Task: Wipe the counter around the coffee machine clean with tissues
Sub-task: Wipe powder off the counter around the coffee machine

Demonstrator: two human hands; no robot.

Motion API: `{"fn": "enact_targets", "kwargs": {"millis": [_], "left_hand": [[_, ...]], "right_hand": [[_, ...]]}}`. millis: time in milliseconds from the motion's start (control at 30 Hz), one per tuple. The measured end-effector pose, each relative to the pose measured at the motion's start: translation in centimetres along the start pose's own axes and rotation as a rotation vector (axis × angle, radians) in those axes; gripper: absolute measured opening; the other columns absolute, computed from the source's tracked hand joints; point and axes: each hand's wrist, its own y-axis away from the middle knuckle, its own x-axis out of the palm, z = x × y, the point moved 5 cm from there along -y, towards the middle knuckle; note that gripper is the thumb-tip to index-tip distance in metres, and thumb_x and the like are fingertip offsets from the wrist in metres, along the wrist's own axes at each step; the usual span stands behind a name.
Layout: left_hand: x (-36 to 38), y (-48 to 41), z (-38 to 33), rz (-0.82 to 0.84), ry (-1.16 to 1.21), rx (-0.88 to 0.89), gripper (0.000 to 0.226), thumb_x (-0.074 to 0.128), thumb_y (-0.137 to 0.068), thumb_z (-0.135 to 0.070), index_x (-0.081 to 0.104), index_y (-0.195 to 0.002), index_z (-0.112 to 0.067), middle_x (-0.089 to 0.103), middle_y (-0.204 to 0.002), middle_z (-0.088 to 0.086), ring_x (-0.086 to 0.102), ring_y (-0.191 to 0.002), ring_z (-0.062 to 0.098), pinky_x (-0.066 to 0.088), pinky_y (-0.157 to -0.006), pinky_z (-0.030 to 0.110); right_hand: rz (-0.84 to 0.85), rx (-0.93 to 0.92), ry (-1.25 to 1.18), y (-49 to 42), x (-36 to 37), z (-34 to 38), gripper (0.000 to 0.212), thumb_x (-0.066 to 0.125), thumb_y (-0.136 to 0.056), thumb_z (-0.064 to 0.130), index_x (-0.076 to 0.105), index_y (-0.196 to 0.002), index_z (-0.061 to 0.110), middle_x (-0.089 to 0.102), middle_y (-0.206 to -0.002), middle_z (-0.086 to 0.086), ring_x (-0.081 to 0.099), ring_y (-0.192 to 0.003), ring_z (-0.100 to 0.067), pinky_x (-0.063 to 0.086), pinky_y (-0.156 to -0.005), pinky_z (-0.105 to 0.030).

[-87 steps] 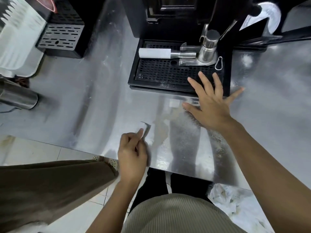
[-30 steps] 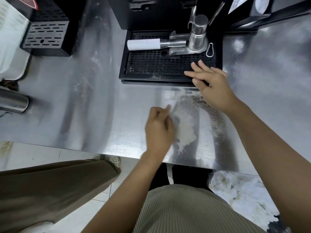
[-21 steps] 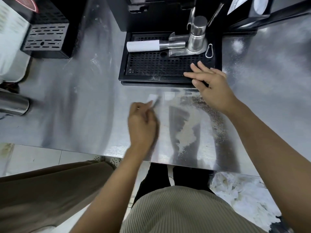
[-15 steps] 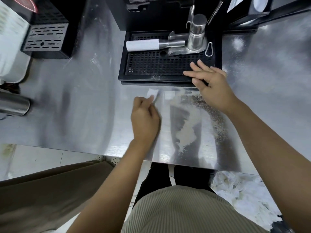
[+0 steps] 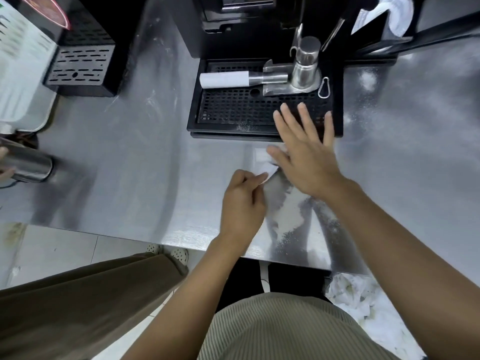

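The left grip [image 5: 242,203] pinched the tissue [image 5: 266,174] just beside the released, flat right grip [image 5: 306,162], on the worktop [image 5: 130,165] near the drip tray [image 5: 233,110] front edge.

Coffee machine [image 5: 246,19] at back of table [image 5: 130,165], drip tray [image 5: 233,110] in front of it. On tray's back strip: scoop [image 5: 223,79] lying sideways, jug [image 5: 305,66] at its right end, clip [image 5: 324,87] just right of jug. Second machine [image 5: 80,66] back-left, cup [image 5: 28,165] far left. Tissue [image 5: 265,167] on table just before tray, left hand [image 5: 242,203] on its near side, right hand [image 5: 306,157] on its right. Used tissues [image 5: 363,300] on floor [image 5: 65,245], right.
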Motion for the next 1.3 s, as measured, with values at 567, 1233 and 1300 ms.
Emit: {"fn": "enact_targets", "kwargs": {"millis": [567,1233,1300], "left_hand": [[-10.5,-2.8,7.9,-0.363,0.059,-0.322,0.022,0.056,-0.090,-0.004,0.073,-0.103,-0.011,0.052,-0.088,-0.013,0.055,-0.076,-0.012,0.040,-0.074,0.003],[-9.4,-6.0,10.0,-0.157,-0.111,-0.127,0.031,0.050,-0.090,0.001,0.068,-0.115,-0.005,0.057,-0.098,0.008,0.052,-0.078,0.007,0.032,-0.077,-0.004],[-8.2,-5.7,9.1,-0.135,-0.093,-0.065,0.031,0.050,-0.089,0.002,0.069,-0.113,-0.004,0.056,-0.095,0.009,0.052,-0.075,0.008,0.035,-0.076,0.001]], "right_hand": [[-0.073,-0.130,0.035,-1.5,1.3,4.7,0.062,0.022,-0.102,0.055,0.022,-0.154,0.021,0.018,-0.162,0.006,0.004,-0.151,-0.016,-0.018,-0.113,-0.058],[-0.360,-0.221,-0.274,-1.1,1.2,7.9,0.018,0.058,-0.097,0.015,0.072,-0.108,0.013,0.060,-0.134,-0.006,0.047,-0.135,-0.019,-0.001,-0.121,-0.050],[-0.470,-0.157,-0.370,0.0,1.0,8.1,0.010,0.065,-0.093,0.015,0.075,-0.093,0.011,0.068,-0.122,-0.006,0.057,-0.124,-0.020,0.008,-0.121,-0.051]]}}
